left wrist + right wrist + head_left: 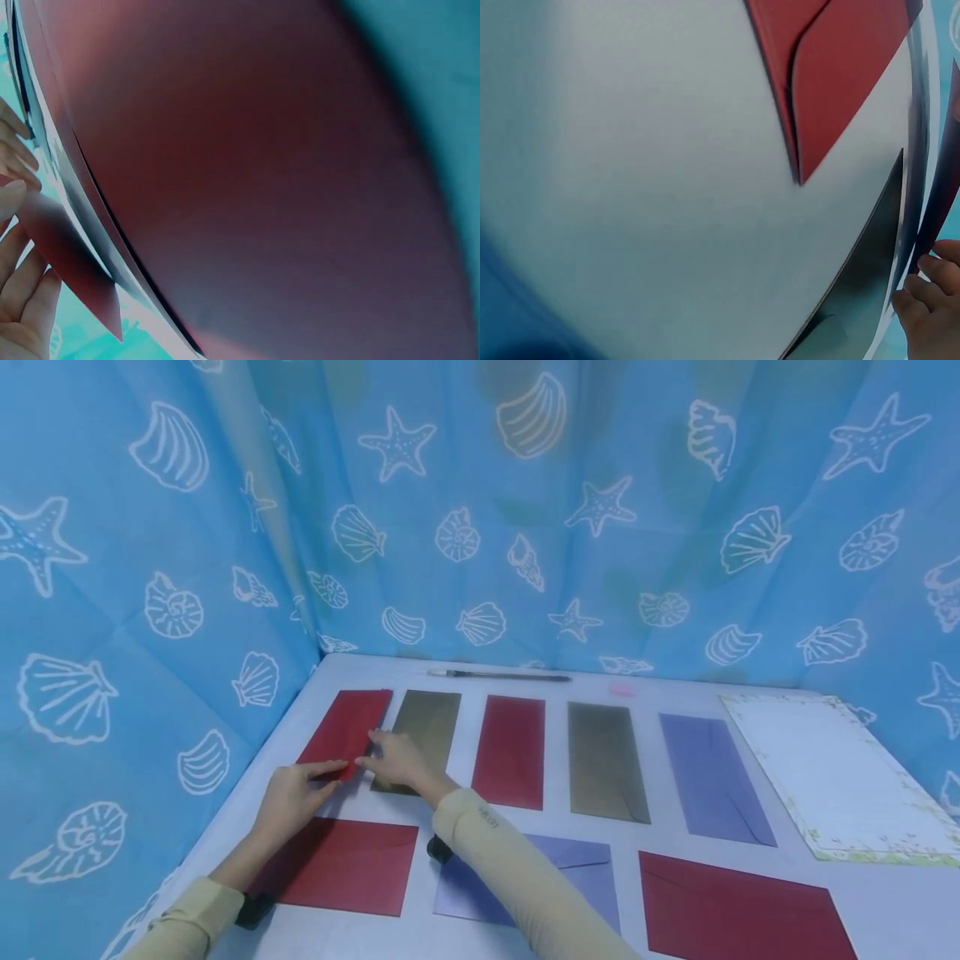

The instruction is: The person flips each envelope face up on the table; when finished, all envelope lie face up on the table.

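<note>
At the far left of the table, both hands are on a red envelope that is tilted, its near end raised. My left hand pinches its near edge; in the left wrist view the thumb lies over the red paper and the fingers are behind it. My right hand holds its right edge near the corner, thumb and forefinger against the paper. In the right wrist view the fingers are bent at the envelope's lower end, and the thumb is hidden. Under the right hand lies a gold-brown envelope.
Another red envelope and a purple one lie near the forearms. Farther right are more red, brown and purple envelopes and a flower-bordered sheet. A brush and a small pink piece lie at the back by the curtain.
</note>
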The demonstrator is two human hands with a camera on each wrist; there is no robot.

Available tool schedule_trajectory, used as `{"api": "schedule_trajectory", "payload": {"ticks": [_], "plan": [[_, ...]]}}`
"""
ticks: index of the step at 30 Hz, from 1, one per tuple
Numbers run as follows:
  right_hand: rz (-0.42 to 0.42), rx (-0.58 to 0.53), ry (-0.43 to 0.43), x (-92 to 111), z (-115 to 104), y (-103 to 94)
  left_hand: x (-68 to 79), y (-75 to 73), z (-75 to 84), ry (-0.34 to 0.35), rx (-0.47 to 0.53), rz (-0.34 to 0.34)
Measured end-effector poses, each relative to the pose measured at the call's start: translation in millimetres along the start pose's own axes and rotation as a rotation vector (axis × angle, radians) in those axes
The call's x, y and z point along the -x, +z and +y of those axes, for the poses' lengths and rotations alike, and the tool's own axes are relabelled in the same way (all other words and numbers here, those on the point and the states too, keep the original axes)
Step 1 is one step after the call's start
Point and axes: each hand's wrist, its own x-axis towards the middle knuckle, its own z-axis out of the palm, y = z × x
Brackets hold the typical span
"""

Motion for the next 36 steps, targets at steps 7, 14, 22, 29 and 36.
{"api": "schedule_trajectory", "payload": {"ticks": [7, 14, 22, 29, 36], "plan": [[0.004, 0.090, -0.040, 1.3, -0.2, 2.2, -2.6, -2.5, 0.1, -0.032, -0.004, -0.048], [-0.013, 0.149, -0.060, 1.5, 0.6, 3.4, -4.4, -3.1, -2.9, -0.038, -0.010, -0.122], [-0.035, 0.159, -0.051, 0.3, 4.4, 6.8, -7.0, -0.6, -5.3, -0.018, -0.038, -0.177], [-0.041, 0.180, -0.065, 0.5, 6.8, 7.2, -8.6, -0.1, -2.7, -0.025, -0.055, -0.188], [-0.062, 0.101, -0.133, 3.0, 9.3, -0.4, -5.0, -7.7, -5.6, 0.016, 0.000, -0.172]]}}
